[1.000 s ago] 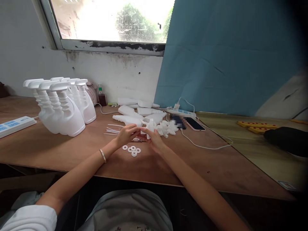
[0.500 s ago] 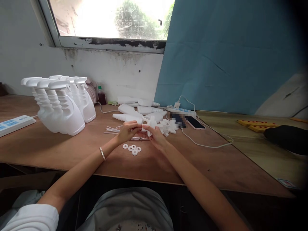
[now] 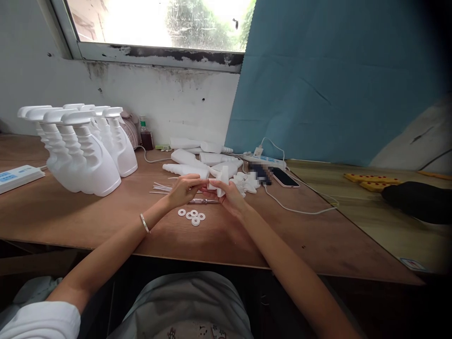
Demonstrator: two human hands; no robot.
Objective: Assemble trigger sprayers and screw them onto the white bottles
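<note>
A white trigger spray head [image 3: 223,177] is gripped in my right hand [image 3: 233,198], its fingers wrapped round it over the middle of the table. My left hand [image 3: 184,192] is closed in a pinch, its fingertips right against the left end of the spray head. Whatever lies between those fingertips is too small to make out. Just below both hands lies a slim screwdriver-like tool [image 3: 203,201] with a clear handle. Several flat white ring washers [image 3: 195,221] are grouped nearer the table's front edge. Thin white tubes [image 3: 159,188] lie left of my left hand.
Assembled white spray bottles [image 3: 102,169] stand together at left, beside a power strip [image 3: 21,178]. Bottles without heads [image 3: 185,170] lie behind my hands. More spray heads [image 3: 250,182] are heaped at right, near a phone [image 3: 285,177] and a white cable [image 3: 303,213].
The spray head has turned a little in my right hand and looks narrower. My left hand stays pinched at its end. The whole view has shifted slightly.
</note>
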